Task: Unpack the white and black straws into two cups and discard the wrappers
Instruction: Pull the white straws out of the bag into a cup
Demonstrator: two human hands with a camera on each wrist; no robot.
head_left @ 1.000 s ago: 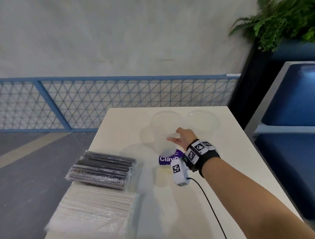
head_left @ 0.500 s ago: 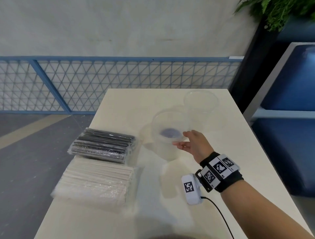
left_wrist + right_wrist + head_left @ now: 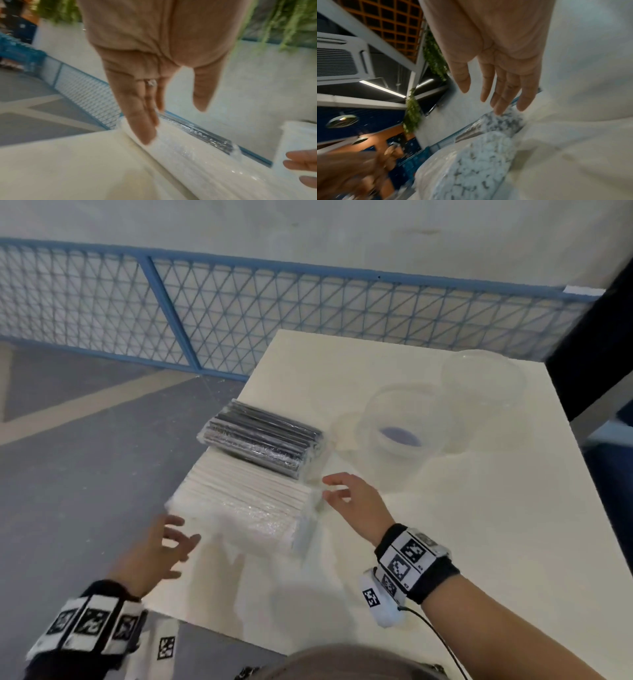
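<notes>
A wrapped pack of white straws (image 3: 246, 505) lies at the table's near left edge, with a wrapped pack of black straws (image 3: 262, 438) just behind it. Two clear cups stand further right: a nearer cup (image 3: 406, 424) with a purple mark at its bottom and a far cup (image 3: 483, 378). My left hand (image 3: 161, 546) hovers open at the white pack's left end, fingers spread; in the left wrist view its fingertips (image 3: 147, 135) are at the pack (image 3: 197, 155). My right hand (image 3: 346, 491) is open at the pack's right end, holding nothing.
The cream table (image 3: 462, 542) ends close on the left, with grey floor below. A blue mesh railing (image 3: 239, 313) runs behind the table. A dark panel (image 3: 596, 344) stands at the far right corner.
My right hand let go of the nearer cup and drew back left to the white pack's right end. My left hand has come into view at the pack's left end. The camera tilted down.
</notes>
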